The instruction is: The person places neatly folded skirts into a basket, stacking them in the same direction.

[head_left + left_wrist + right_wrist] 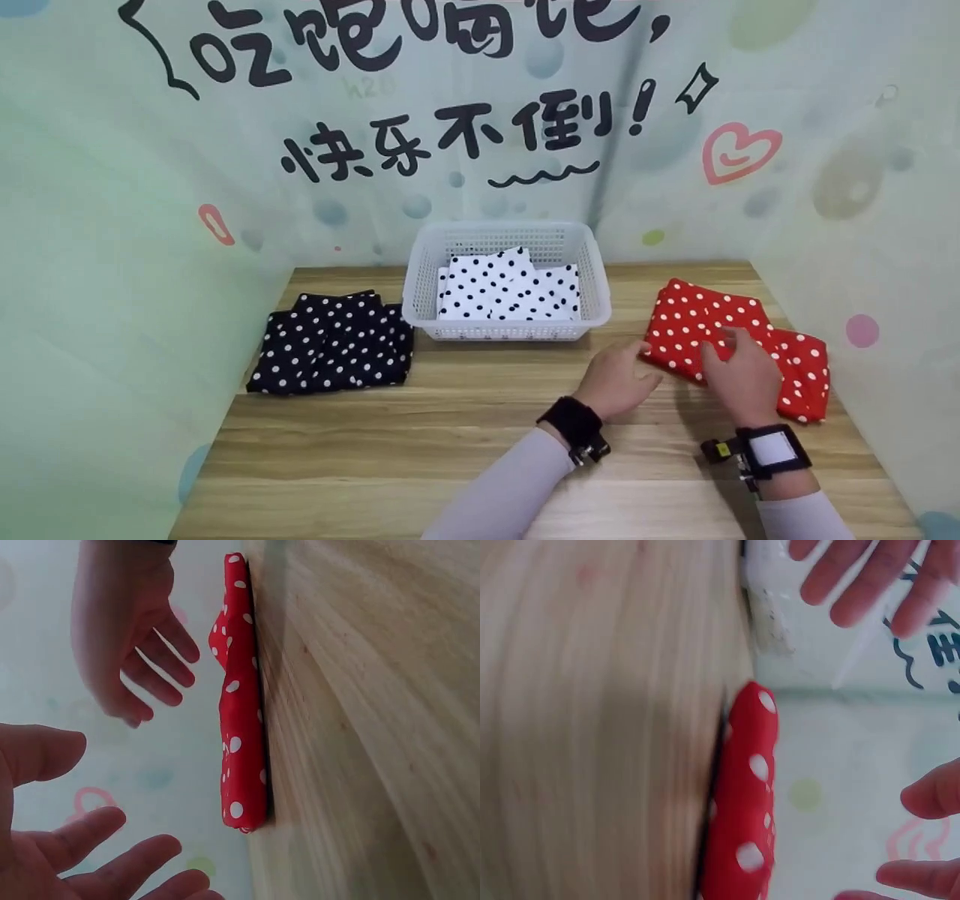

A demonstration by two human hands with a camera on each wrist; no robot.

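A folded red cloth with white dots [705, 319] lies flat at the right side of the table. My right hand [746, 379] hovers over its near edge, fingers loosely spread and holding nothing. Just left of the cloth is my left hand [619, 379], its fingers relaxed and apart. In the left wrist view, both hands stand above the level of the red cloth [238, 727], with air between the fingers and the fabric. The right wrist view shows the cloth's near side [746, 802] against the wood, with fingertips [930, 795] at the right edge.
A white plastic basket [506, 330] at the back middle holds folded white cloth with black dots [495, 289]. Folded black cloth with white dots [330, 345] lies to its left. Printed wall sheets [480, 202] enclose the wooden table [337, 465] at the back and both sides.
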